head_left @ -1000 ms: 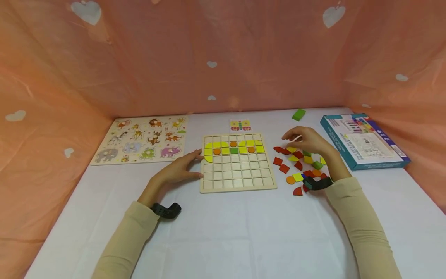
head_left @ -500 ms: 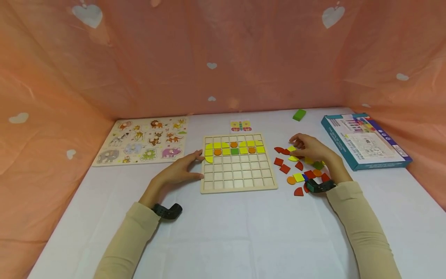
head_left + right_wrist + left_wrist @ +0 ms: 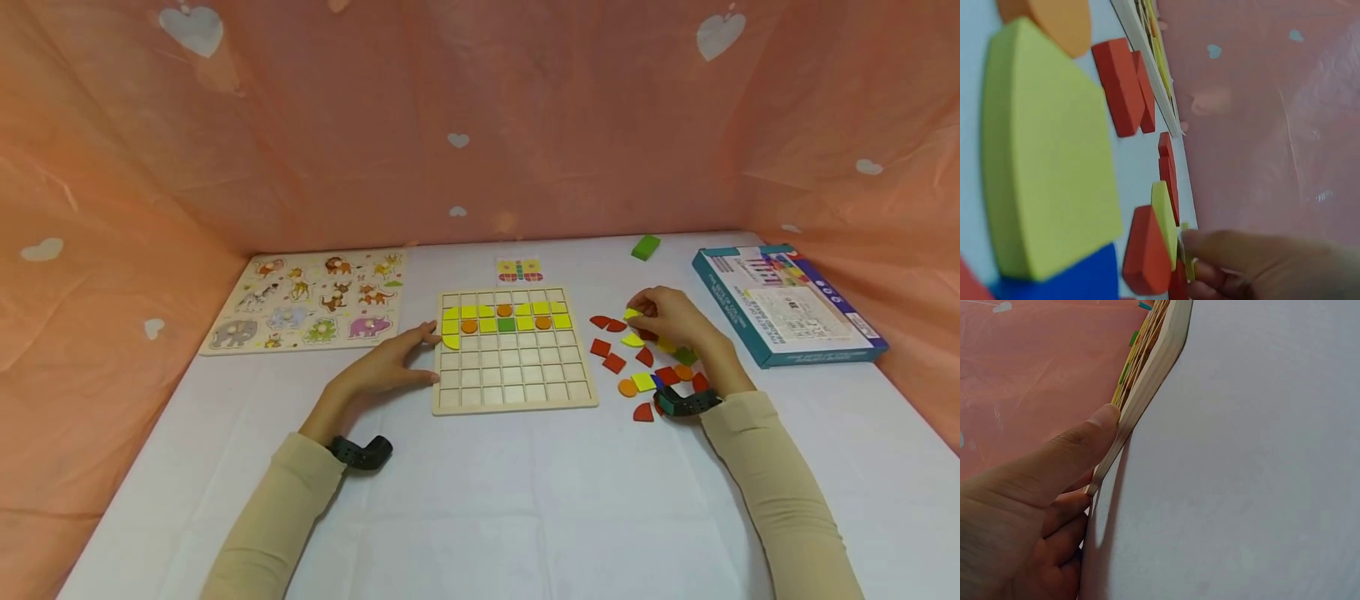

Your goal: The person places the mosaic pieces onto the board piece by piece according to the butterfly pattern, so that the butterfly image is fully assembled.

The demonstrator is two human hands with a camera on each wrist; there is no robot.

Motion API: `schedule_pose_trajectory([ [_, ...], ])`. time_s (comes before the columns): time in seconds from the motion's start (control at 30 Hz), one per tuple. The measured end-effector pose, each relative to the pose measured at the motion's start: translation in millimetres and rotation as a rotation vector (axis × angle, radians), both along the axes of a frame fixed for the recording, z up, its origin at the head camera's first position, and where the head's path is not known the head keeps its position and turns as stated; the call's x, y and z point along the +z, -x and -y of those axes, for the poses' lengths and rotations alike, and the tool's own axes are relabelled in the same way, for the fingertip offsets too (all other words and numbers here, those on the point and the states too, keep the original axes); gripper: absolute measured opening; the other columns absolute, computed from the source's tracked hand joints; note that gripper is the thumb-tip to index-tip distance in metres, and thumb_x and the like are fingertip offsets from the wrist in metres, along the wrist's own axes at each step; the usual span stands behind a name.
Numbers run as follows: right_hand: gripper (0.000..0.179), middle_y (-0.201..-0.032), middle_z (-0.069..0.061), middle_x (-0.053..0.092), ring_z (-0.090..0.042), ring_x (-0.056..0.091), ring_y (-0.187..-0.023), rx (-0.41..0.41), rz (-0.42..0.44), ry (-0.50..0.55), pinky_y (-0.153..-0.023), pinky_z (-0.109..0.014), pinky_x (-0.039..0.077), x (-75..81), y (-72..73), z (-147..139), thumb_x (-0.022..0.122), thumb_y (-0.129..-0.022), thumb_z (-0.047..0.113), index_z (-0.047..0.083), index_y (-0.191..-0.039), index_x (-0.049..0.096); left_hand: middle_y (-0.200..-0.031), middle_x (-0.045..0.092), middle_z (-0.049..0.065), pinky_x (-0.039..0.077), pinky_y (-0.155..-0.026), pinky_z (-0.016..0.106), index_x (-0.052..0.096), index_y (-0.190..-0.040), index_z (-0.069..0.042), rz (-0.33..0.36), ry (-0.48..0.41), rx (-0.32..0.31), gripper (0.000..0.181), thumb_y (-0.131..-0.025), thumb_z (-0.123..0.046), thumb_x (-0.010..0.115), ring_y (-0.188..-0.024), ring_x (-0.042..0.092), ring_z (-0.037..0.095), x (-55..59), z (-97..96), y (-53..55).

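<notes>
My left hand [image 3: 382, 365] rests against the left edge of a wooden grid board [image 3: 512, 409], thumb and fingers spread along that side. In the left wrist view its thumb [image 3: 1088, 444] touches the board's side. Yellow, orange and green pieces fill part of the board's upper rows. To the right, my right hand [image 3: 667, 317] pinches a yellow piece [image 3: 632, 314] at the edge of a loose pile. The right wrist view shows this yellow piece [image 3: 1189, 265] between thumb and fingers, partly hidden. Near it lie another yellow piece [image 3: 632, 340] and red quarter-circles [image 3: 617, 326].
A small butterfly pattern card [image 3: 519, 271] lies behind the board. An animal puzzle [image 3: 307, 300] is at the left, and a teal-edged box [image 3: 787, 304] at the right. Green pieces [image 3: 646, 247] sit farther back. Red squares [image 3: 600, 348] lie between the board and the pile.
My right hand has moved slightly right and down to the pile, and its fingertips have closed on a yellow piece. The left hand stays at the board's edge.
</notes>
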State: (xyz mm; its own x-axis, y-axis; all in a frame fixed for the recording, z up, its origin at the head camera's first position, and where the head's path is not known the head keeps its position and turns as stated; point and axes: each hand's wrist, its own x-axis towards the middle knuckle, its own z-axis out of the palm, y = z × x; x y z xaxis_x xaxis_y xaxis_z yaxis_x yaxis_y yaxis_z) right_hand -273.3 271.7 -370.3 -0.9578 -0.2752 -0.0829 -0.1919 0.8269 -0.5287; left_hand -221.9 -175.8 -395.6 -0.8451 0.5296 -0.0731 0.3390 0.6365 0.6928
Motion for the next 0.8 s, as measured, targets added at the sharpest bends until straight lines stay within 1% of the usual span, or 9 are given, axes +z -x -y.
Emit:
schedule_pose_trajectory([
  [0.1,0.035,-0.104,-0.017,0.059,-0.029,0.052,-0.094,0.027,-0.045,0.022,-0.084,-0.04,0.049,7.3,0.8,14,0.064,-0.089,0.018,-0.003,-0.116,0.059,-0.155,0.02,0.003,0.013,-0.115,0.043,0.044,-0.138,-0.008,-0.002,0.001,0.002,0.066,-0.083,-0.033,0.071,-0.143,0.012,0.024,0.8,0.9,1.0],
  [0.2,0.033,-0.106,-0.019,0.059,-0.03,0.053,-0.097,0.089,-0.114,0.073,-0.087,-0.044,0.049,17.6,-0.1,38,0.065,-0.087,0.013,-0.004,-0.115,0.059,-0.155,0.019,0.004,0.013,-0.115,0.043,0.044,-0.138,-0.007,0.003,-0.005,0.003,0.066,-0.083,-0.032,0.071,-0.143,0.012,0.024,1.0,1.3,1.2],
  [0.27,0.032,-0.106,-0.019,0.06,-0.03,0.054,-0.096,0.144,-0.165,0.111,-0.086,-0.044,0.049,23.2,-1.6,60,0.066,-0.086,0.01,-0.005,-0.113,0.061,-0.155,0.019,0.003,0.013,-0.115,0.042,0.044,-0.138,-0.008,0.009,-0.007,0.004,0.066,-0.082,-0.032,0.071,-0.143,0.012,0.023,0.4,1.1,0.7],
  [0.4,0.029,-0.102,-0.017,0.061,-0.027,0.057,-0.092,0.305,-0.254,0.17,-0.083,-0.042,0.051,28.2,-6.4,106,0.069,-0.083,0.007,-0.004,-0.109,0.063,-0.155,0.02,0.005,0.013,-0.115,0.043,0.045,-0.137,-0.006,0.004,-0.009,-0.006,0.067,-0.082,-0.033,0.072,-0.143,0.012,0.024,-1.0,1.0,-0.6],
  [0.5,0.027,-0.101,-0.014,0.062,-0.025,0.057,-0.09,0.407,-0.275,0.185,-0.081,-0.04,0.052,27.8,-10.1,141,0.069,-0.083,0.007,-0.003,-0.108,0.065,-0.154,0.021,0.006,0.013,-0.115,0.044,0.045,-0.136,-0.006,-0.009,-0.013,-0.016,0.067,-0.082,-0.034,0.072,-0.142,0.013,0.026,-0.8,1.1,-0.8],
  [0.6,0.027,-0.1,-0.012,0.063,-0.023,0.057,-0.09,0.476,-0.285,0.164,-0.08,-0.036,0.052,25.1,-12.9,170,0.069,-0.083,0.007,-0.001,-0.108,0.066,-0.154,0.021,0.006,0.014,-0.115,0.044,0.045,-0.136,-0.006,-0.02,-0.013,-0.022,0.067,-0.082,-0.035,0.071,-0.142,0.014,0.025,-0.4,0.8,-0.1],
  [0.7,0.025,-0.1,-0.01,0.063,-0.021,0.058,-0.091,0.507,-0.288,0.112,-0.081,-0.031,0.051,18.3,-13.9,192,0.069,-0.084,0.009,0.0,-0.108,0.067,-0.154,0.021,0.006,0.014,-0.115,0.045,0.045,-0.136,-0.006,-0.027,-0.008,-0.03,0.067,-0.082,-0.036,0.071,-0.142,0.014,0.027,-0.4,0.7,0.0],
  [0.8,0.025,-0.1,-0.008,0.063,-0.019,0.058,-0.09,0.51,-0.272,0.063,-0.081,-0.028,0.05,9.6,-13.7,206,0.069,-0.084,0.013,0.001,-0.107,0.067,-0.154,0.02,0.007,0.014,-0.115,0.046,0.045,-0.137,-0.007,-0.035,-0.001,-0.033,0.068,-0.082,-0.037,0.07,-0.142,0.014,0.027,-0.2,0.9,0.3],
])
